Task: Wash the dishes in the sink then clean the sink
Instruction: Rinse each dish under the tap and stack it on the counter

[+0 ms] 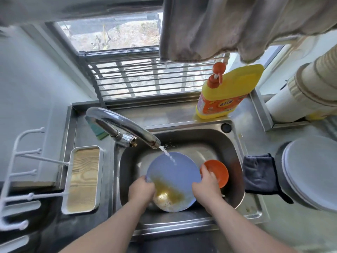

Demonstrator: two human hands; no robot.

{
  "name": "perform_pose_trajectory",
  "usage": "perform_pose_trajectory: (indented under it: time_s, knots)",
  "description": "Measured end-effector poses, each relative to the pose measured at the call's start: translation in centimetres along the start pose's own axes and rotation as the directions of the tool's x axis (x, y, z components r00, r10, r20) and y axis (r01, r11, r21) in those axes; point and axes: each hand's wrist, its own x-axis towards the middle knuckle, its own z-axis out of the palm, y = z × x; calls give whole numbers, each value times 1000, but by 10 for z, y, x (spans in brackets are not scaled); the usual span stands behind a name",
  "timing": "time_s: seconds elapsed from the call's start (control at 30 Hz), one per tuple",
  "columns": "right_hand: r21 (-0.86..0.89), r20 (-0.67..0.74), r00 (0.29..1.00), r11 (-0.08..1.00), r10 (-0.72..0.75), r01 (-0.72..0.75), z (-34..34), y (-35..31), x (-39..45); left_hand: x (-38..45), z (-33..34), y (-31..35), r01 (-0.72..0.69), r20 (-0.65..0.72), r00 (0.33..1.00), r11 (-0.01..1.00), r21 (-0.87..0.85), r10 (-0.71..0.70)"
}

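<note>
A pale blue plate smeared with brown-yellow sauce on its near half is held tilted inside the steel sink. My left hand grips its left rim. My right hand grips its right rim. Water from the chrome faucet falls onto the plate's upper part. An orange bowl lies in the sink just right of the plate, partly hidden behind my right hand.
A yellow dish soap bottle stands on the ledge behind the sink. A dark cloth hangs at the sink's right edge, beside stacked white plates. A white wood-bottomed tray and white rack sit left. A green sponge lies behind the faucet.
</note>
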Motion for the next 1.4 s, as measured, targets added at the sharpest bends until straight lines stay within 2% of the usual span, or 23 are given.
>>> perform_pose_trajectory:
  time_s: [0.17, 0.37, 0.6, 0.73, 0.83, 0.93, 1.03, 1.17, 1.23, 1.3, 1.33, 1.4]
  knots:
    - [62, -53, 995, 994, -90, 94, -10, -3, 6, -6, -6, 14, -3, 27, 1000, 969, -248, 10]
    - [83, -218, 962, 979, -163, 184, -36, -8, 0, -18, -25, 48, -99, 66, 986, 863, -496, 151]
    - [121, -256, 955, 975, -151, 186, -80, -13, -51, -20, -40, 88, -49, 183, 957, 749, -661, 224]
    - [178, -262, 962, 976, -79, 129, -84, -3, -72, -49, -56, 111, -31, 211, 946, 716, -697, 246]
    - [413, -180, 983, 909, 29, 49, -74, -1, -75, -59, -59, 97, -19, 281, 929, 788, -615, 241]
    - [636, 1, 989, 763, 149, -116, -62, -9, -80, -63, -65, 73, 62, 402, 895, 839, -541, 193]
    - [677, 156, 962, 685, 223, -269, -47, -16, -79, -64, -71, 53, 116, 483, 857, 847, -518, 178]
    - [642, 251, 936, 681, 248, -352, -30, -25, -83, -50, -78, 36, 216, 449, 886, 754, -621, 117]
    - [624, 190, 961, 731, 204, -278, -31, -32, -84, -47, -81, 34, 263, 449, 891, 728, -633, 69]
    - [583, 65, 993, 804, 101, -120, -35, -36, -79, -47, -82, 35, 303, 468, 882, 699, -648, 51]
    - [509, -29, 999, 861, 33, -13, -39, -34, -75, -47, -82, 36, 334, 488, 872, 677, -656, 43]
    - [222, -162, 974, 955, -161, 195, -53, -34, -70, -46, -82, 37, 374, 524, 852, 671, -641, 26]
